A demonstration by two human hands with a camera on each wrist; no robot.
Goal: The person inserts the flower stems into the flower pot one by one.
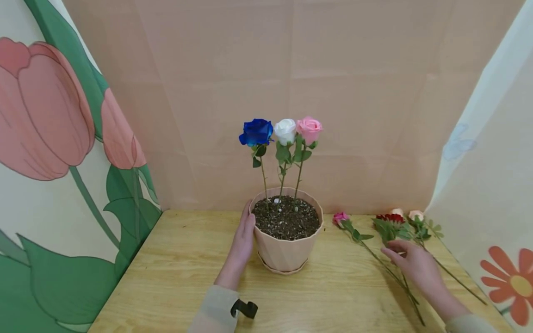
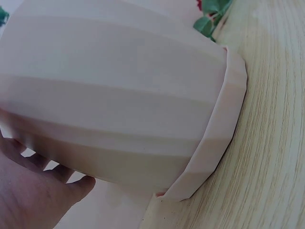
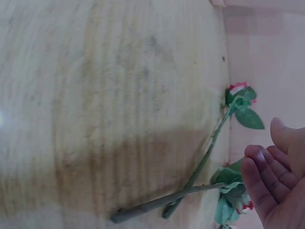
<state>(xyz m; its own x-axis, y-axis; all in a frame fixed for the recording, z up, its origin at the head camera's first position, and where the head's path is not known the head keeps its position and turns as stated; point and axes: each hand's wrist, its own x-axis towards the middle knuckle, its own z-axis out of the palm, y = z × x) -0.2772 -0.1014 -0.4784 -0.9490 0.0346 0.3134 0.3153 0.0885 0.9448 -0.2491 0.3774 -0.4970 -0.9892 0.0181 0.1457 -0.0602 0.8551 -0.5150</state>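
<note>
A pale pink faceted flowerpot (image 1: 285, 252) stands on its saucer (image 2: 221, 121), filled with dark soil (image 1: 287, 226). Upright in the soil are a blue rose (image 1: 256, 132), a white rose (image 1: 285, 132) and a pink rose (image 1: 309, 129). My left hand (image 1: 243, 240) rests against the pot's left side, fingers laid along its wall. Over the stems at the right, my right hand (image 1: 418, 267) hovers just in front of a dark red flower (image 1: 390, 218), its fingers loosely bent with nothing between them in the right wrist view.
A magenta rose (image 1: 341, 218) lies between the pot and the red flower, its stem crossing the red one's. Two peach roses (image 1: 416, 215) lie at the back right. The wooden table (image 1: 175, 277) meets a pinkish backdrop behind and printed flower panels at both sides.
</note>
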